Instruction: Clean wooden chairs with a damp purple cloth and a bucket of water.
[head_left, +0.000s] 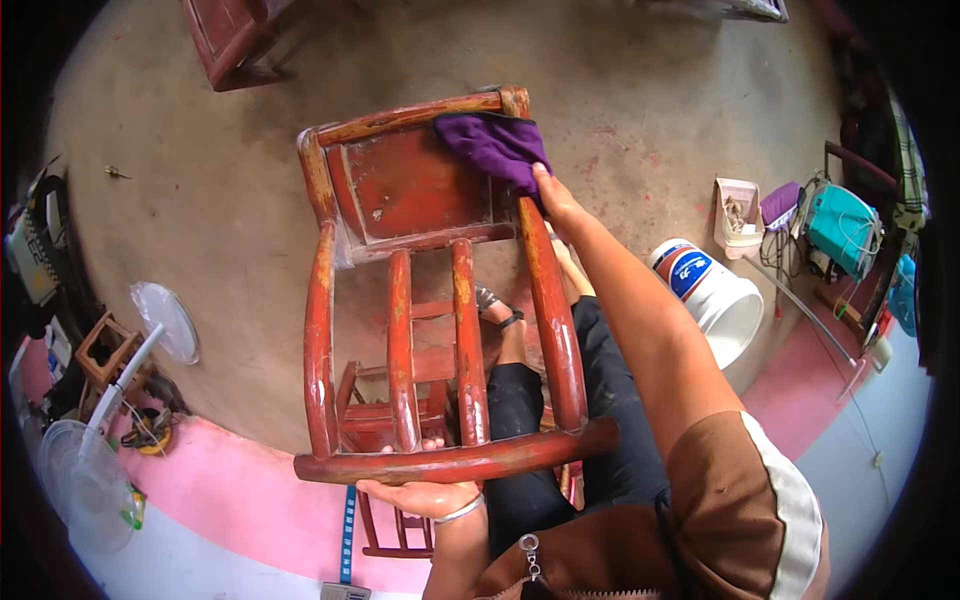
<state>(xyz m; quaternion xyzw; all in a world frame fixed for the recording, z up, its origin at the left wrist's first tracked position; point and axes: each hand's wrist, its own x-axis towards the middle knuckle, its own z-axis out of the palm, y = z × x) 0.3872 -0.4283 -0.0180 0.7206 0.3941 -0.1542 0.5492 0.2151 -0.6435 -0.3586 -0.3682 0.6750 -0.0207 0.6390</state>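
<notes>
A red-painted wooden chair (555, 330), its paint worn to bare wood in places, is held tilted before me. My left hand (424, 495) grips the curved top rail of its backrest from below, fingertips showing between the slats; a metal bangle is on that wrist. My right hand (553, 196) holds a purple cloth (495, 146) against the far right corner of the seat, where the side post meets the front rail. The cloth covers that corner and part of the seat panel. My right hand's fingers are partly hidden under the cloth.
A white plastic bucket (720, 307) lies on its side at the right, near a dustpan (739, 217) and a teal device (844, 229) with cords. A white pedestal fan (90, 465) stands at the left. Other red wooden furniture (232, 52) is at the far side.
</notes>
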